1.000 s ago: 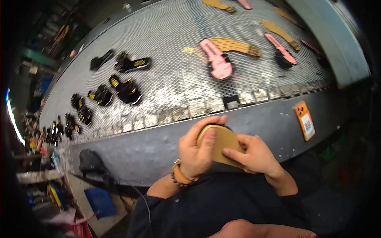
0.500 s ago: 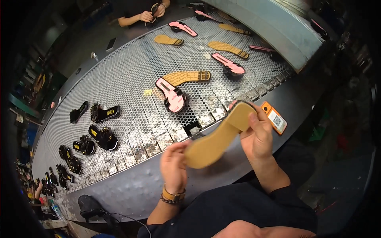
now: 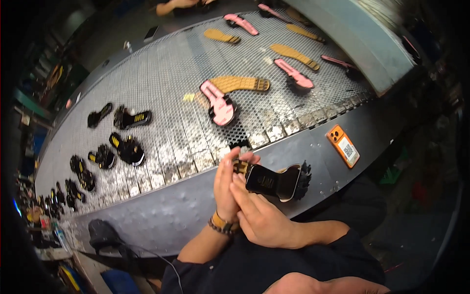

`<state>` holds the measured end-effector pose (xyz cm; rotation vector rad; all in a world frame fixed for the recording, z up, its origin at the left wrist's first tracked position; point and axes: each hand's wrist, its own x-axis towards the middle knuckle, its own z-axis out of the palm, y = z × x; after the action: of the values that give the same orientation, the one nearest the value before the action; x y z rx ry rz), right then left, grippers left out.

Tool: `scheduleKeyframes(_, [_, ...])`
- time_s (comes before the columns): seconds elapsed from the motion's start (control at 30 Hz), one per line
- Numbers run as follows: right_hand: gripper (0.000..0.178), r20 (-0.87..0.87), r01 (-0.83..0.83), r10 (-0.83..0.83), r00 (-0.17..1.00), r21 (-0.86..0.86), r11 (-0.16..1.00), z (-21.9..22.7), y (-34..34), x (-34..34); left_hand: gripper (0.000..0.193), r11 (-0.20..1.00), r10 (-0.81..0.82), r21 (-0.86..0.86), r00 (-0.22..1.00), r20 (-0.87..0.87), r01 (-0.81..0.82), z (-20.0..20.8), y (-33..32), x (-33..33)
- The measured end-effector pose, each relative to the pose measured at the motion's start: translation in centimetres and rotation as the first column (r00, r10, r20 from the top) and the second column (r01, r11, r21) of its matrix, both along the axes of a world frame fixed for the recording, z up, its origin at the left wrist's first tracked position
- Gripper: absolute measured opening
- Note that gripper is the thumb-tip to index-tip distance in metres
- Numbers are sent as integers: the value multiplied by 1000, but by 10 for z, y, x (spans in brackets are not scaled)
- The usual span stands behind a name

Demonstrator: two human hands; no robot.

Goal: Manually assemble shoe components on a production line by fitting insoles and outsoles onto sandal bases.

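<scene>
Both hands grip black sandal sole [image 3: 275, 182]: left hand [image 3: 229, 188] at toe, right hand [image 3: 262, 218] beneath; long axis left-right, heel probably rightward.

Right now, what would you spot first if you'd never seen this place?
Both hands, left and right, hold up a black sandal at the near edge of a wide metal mesh belt. Pink sandals and tan soles lie across its middle and far end, black sandals along its left side.
</scene>
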<state>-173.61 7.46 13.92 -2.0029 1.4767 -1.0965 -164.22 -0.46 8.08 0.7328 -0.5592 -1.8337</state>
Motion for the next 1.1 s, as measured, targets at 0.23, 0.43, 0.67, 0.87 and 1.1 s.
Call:
scheduleKeyframes(0.23, [64, -386, -15, -66, 920, -202, 979, 23, -17, -37, 30, 997, 45, -57, 987, -156, -54, -4, -12, 1])
scheduleKeyframes(0.43, [71, -289, 75, -57, 956, 51, 996, -9, -33, -43, 38, 1000, -1, -11, 976, -218, -2, -10, -21, -1])
scheduleKeyframes(0.67, [62, -270, 116, -113, 956, -4, 993, -12, -37, -46, 44, 1000, -9, -31, 970, -243, 1, -14, -24, -4])
scheduleKeyframes(0.87, [62, -320, 69, -91, 943, -78, 995, -17, -40, -57, 49, 956, -46, -294, 981, -188, -11, -2, -17, -11])
scheduleKeyframes(1.1, [65, -328, 106, -146, 933, -139, 985, -24, -38, -61, 55, 977, -19, -208, 997, 79, 35, 5, -16, -21])
